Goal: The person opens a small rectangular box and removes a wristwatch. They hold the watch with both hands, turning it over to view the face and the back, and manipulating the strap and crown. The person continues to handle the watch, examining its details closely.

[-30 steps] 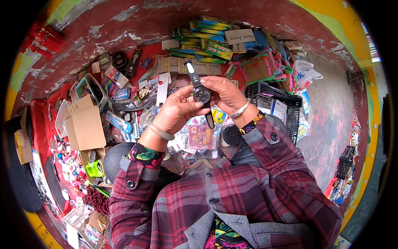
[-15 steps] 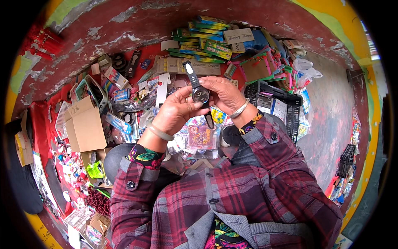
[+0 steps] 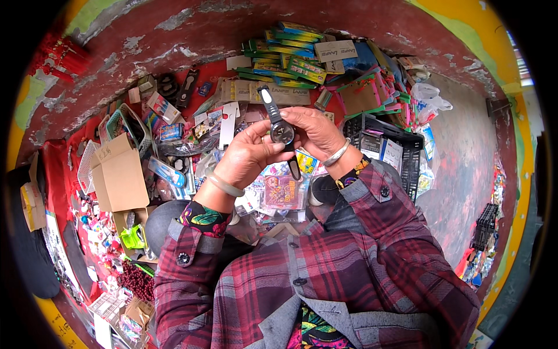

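A black wristwatch (image 3: 282, 134) with a round dark dial is held up between my two hands, its strap stretched out unbuckled. One strap end, with a white patch, points up and away; the other hangs below the case. My left hand (image 3: 254, 146) pinches the case from the left, thumb along its lower edge. My right hand (image 3: 315, 131) grips it from the right, with thumb and fingers near the upper side of the case. Beneath the watch lie flat colourful packets, among them a purplish-brown square packet (image 3: 283, 192).
Left of me stand an open cardboard box (image 3: 121, 177) and a pale green plastic basket (image 3: 129, 125). A black crate (image 3: 410, 166) holds packets on the right. Stacked yellow-green boxes (image 3: 285, 55) lie near the far wall, and a clear plastic bag (image 3: 429, 102) sits far right.
Almost nothing differs. The watch has shifted very slightly in my fingers, while both hands stay in place around it.
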Demonstrator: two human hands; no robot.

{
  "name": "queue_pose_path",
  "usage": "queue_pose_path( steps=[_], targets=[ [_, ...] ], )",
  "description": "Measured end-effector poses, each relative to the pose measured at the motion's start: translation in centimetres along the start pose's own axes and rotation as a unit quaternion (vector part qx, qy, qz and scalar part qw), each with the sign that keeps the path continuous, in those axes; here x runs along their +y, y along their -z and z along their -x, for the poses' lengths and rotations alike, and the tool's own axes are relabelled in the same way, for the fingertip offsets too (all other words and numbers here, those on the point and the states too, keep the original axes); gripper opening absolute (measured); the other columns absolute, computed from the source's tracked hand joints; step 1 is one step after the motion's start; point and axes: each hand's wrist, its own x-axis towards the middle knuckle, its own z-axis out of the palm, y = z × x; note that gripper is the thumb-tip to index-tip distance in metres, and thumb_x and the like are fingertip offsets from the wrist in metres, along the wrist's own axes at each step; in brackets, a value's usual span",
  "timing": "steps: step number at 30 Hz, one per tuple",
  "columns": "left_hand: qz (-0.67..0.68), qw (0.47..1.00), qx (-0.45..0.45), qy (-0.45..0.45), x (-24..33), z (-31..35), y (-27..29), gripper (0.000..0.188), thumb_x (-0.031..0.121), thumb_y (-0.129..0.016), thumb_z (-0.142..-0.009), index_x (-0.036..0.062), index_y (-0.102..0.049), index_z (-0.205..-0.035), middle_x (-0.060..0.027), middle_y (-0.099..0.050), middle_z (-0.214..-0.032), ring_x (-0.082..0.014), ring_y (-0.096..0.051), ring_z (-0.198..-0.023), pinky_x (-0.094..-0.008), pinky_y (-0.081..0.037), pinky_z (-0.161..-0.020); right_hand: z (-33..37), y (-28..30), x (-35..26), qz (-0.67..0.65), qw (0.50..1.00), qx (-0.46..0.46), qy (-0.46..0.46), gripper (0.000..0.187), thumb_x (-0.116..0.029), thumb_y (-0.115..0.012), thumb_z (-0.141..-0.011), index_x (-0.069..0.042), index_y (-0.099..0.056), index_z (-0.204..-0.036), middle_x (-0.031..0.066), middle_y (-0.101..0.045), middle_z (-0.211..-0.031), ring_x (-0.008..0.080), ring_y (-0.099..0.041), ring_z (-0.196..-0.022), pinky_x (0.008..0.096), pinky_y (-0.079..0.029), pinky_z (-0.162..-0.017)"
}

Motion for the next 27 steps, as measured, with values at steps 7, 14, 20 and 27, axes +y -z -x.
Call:
queue_pose_path(
  steps=[7,14,20,27],
  targets=[
    [-0.003,1.0,-0.002,0.0,0.09,0.0,-0.02,0.045,-0.006,-0.054,-0.08,-0.0021,-0.042,-0.123,-0.0112,-0.059,-0.107,-0.0224,-0.06,-0.098,-0.033,-0.051,-0.086,0.05,-0.2,-0.01,-0.007,1.0,0.01,-0.001,0.028,-0.021,-0.055,-0.089,0.002,-0.058,-0.104,0.0046,-0.063,-0.085,0.0098,-0.06,-0.072,0.0221,-0.049,-0.059],
    [-0.016,1.0,-0.002,-0.005,0.11,-0.03,-0.09,0.044,-0.005,-0.054,-0.08,-0.003,-0.042,-0.122,-0.0142,-0.058,-0.109,-0.0267,-0.059,-0.102,-0.0333,-0.051,-0.087,0.12,-0.35,-0.2,-0.013,1.0,0.002,0.001,0.021,-0.019,-0.055,-0.089,-0.001,-0.06,-0.099,0.0048,-0.063,-0.086,0.0127,-0.062,-0.076,0.0269,-0.053,-0.065],
    [-0.012,1.0,-0.001,-0.011,0.01,0.0,0.14,0.043,-0.005,-0.054,-0.081,-0.003,-0.042,-0.122,-0.0143,-0.057,-0.109,-0.0258,-0.059,-0.1,-0.0332,-0.051,-0.087,0.06,-0.32,-0.17,-0.01,1.0,-0.001,-0.002,0.021,-0.019,-0.055,-0.089,-0.001,-0.06,-0.099,0.0049,-0.063,-0.085,0.0131,-0.062,-0.076,0.0268,-0.053,-0.065],
    [-0.001,1.0,-0.003,-0.006,0.1,-0.04,0.0,0.044,-0.007,-0.053,-0.081,-0.0021,-0.042,-0.124,-0.0093,-0.058,-0.106,-0.0199,-0.06,-0.096,-0.0319,-0.052,-0.085,0.18,-0.51,-0.32,-0.017,1.0,-0.01,-0.007,0.022,-0.018,-0.053,-0.09,0.0,-0.059,-0.1,0.0064,-0.063,-0.087,0.0147,-0.063,-0.08,0.0277,-0.054,-0.068]
  ],
)
